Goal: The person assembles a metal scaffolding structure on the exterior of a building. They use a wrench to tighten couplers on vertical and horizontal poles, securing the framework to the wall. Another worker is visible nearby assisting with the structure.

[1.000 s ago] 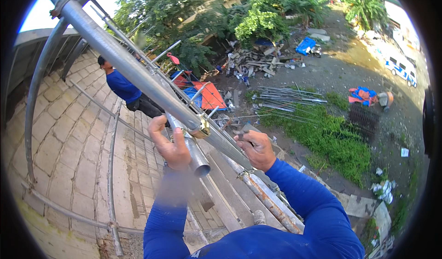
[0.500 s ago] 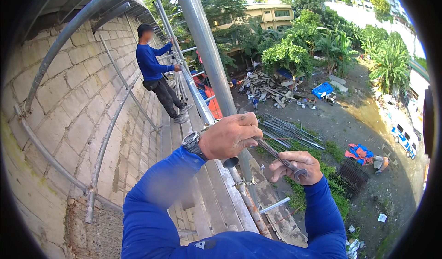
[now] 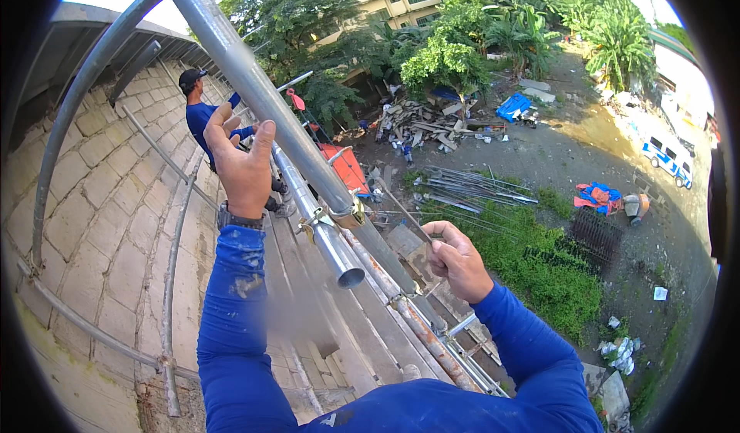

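My left hand (image 3: 245, 169) is raised with thumb and fingers apart, holding nothing, just left of a thick grey upright pipe (image 3: 258, 94). A dark watch strap circles its wrist. In my closed right hand (image 3: 460, 262) is a slim metal wrench (image 3: 406, 216), its far end pointing up and left toward the pipes. Between the hands, a scaffold clamp (image 3: 351, 213) sits around the upright pipe. A second clamp (image 3: 314, 221) is on the lengthwise grey pipe (image 3: 333, 248), whose open end faces me. The wrench is apart from both clamps.
A co-worker in blue (image 3: 199, 125) stands farther along the scaffold, partly behind my left hand. A block wall (image 3: 92, 202) with bent-looking pipes (image 3: 176, 279) runs along the left. Planks (image 3: 362, 333) lie below me. Far down on the ground are stacked pipes (image 3: 470, 186) and rubble (image 3: 428, 125).
My left hand has let go of the wrench and moved up and left, opening. The right hand now grips the wrench and has moved slightly left. The view has shifted, showing the clamps.
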